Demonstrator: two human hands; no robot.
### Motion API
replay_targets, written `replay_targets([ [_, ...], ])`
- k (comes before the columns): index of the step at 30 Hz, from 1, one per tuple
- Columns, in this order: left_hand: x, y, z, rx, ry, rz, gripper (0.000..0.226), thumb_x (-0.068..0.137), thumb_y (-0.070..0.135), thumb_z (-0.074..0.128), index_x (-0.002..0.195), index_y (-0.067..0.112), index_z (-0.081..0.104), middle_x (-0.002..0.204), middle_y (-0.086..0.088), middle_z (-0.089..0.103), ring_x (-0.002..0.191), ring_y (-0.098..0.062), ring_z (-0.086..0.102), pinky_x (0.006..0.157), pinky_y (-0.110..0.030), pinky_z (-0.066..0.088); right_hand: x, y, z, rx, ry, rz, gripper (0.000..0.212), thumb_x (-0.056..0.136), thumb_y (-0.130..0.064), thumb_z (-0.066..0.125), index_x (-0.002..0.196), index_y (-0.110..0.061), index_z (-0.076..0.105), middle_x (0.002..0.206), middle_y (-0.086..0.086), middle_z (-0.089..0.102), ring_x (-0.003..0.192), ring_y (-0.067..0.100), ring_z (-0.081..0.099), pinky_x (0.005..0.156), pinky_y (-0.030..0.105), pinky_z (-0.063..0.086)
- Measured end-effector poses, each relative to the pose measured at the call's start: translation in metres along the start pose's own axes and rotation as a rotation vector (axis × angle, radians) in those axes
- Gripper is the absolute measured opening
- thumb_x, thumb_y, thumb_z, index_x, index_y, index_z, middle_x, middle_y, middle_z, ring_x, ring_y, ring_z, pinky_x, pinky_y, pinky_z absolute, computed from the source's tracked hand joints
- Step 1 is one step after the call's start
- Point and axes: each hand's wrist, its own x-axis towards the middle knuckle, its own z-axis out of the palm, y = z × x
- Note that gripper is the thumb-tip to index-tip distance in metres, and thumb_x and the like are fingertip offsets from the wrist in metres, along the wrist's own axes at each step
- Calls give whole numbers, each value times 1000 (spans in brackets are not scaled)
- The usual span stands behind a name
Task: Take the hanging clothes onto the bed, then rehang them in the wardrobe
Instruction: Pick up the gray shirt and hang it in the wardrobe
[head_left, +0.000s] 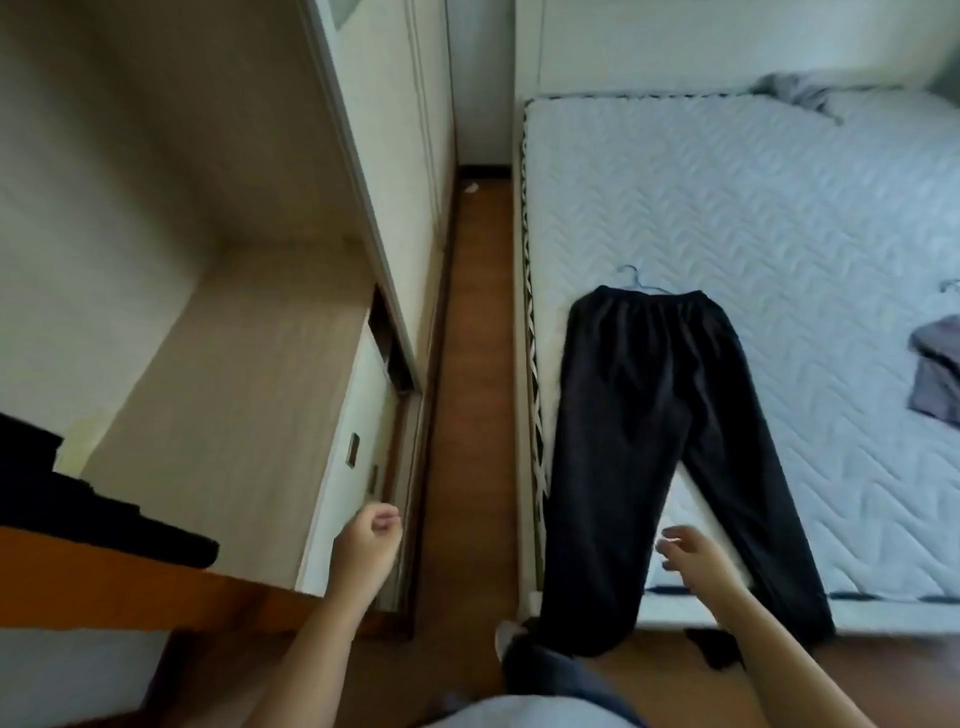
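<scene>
Black trousers (644, 415) lie flat on the bed (779, 208), waistband away from me, legs hanging over the near edge. A thin hanger hook (631, 273) pokes out above the waistband. My right hand (688, 556) hovers over the gap between the trouser legs, fingers loosely spread, holding nothing. Beside the wardrobe's lower drawer front hangs my left hand (369, 545), fingers curled into a loose fist with nothing in it. The open wardrobe (182, 260) fills the left side; dark clothing (78, 499) shows at its lower left.
A grey garment (935, 374) lies at the bed's right edge, another grey cloth (795, 93) at the far corner. A narrow strip of wooden floor (467, 389) runs between wardrobe and bed. The sliding door (395, 182) stands pushed back.
</scene>
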Motion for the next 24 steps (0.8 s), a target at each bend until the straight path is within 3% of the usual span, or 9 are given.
replay_targets([
  [4, -12, -54, 27, 27, -205, -140, 15, 91, 16, 51, 104, 14, 56, 103, -7, 58, 96, -23, 54, 78, -32, 42, -57, 78, -1, 131, 125, 178, 23, 88, -10, 55, 108, 1, 57, 97, 18, 63, 84, 32, 62, 62, 28, 40],
  [6, -20, -81, 37, 66, -285, -205, 13, 90, 12, 53, 102, 11, 57, 105, -13, 60, 96, -27, 57, 76, -32, 42, -92, 114, 0, 255, 162, 294, 20, 91, -12, 52, 109, -4, 54, 97, 16, 62, 79, 28, 59, 58, 28, 38],
  [11, -45, -115, 48, 189, -265, -281, 21, 90, 7, 49, 110, 2, 57, 102, -16, 62, 93, -28, 58, 82, -40, 44, -161, 194, -4, 436, 215, 533, 17, 94, -18, 47, 108, -9, 49, 102, 13, 60, 90, 28, 57, 74, 33, 40],
  [14, -57, -109, 69, 187, -262, -291, 23, 93, 7, 44, 111, -1, 55, 101, -16, 61, 91, -28, 56, 88, -44, 41, -191, 238, -11, 475, 237, 602, 18, 93, -18, 48, 108, -8, 50, 100, 13, 61, 87, 27, 58, 64, 31, 40],
  [18, -79, -84, 128, 267, -348, -221, 20, 94, 8, 41, 104, -1, 57, 96, -15, 61, 85, -27, 56, 93, -46, 43, -219, 297, -32, 566, 275, 664, 16, 93, -17, 47, 104, -6, 52, 96, 13, 60, 79, 25, 56, 60, 28, 36],
  [21, -109, -59, 190, 384, -433, -95, 18, 94, 11, 42, 101, 5, 58, 92, -12, 62, 83, -25, 58, 85, -43, 47, -236, 343, -62, 615, 274, 697, 16, 93, -17, 46, 103, -6, 52, 94, 13, 58, 66, 20, 52, 54, 23, 29],
  [24, -152, -35, 263, 486, -531, 1, 17, 93, 11, 43, 95, 6, 58, 90, -11, 63, 83, -25, 59, 82, -36, 46, -252, 395, -105, 657, 296, 694, 17, 94, -20, 46, 103, -8, 53, 94, 11, 60, 75, 22, 55, 55, 23, 31],
])
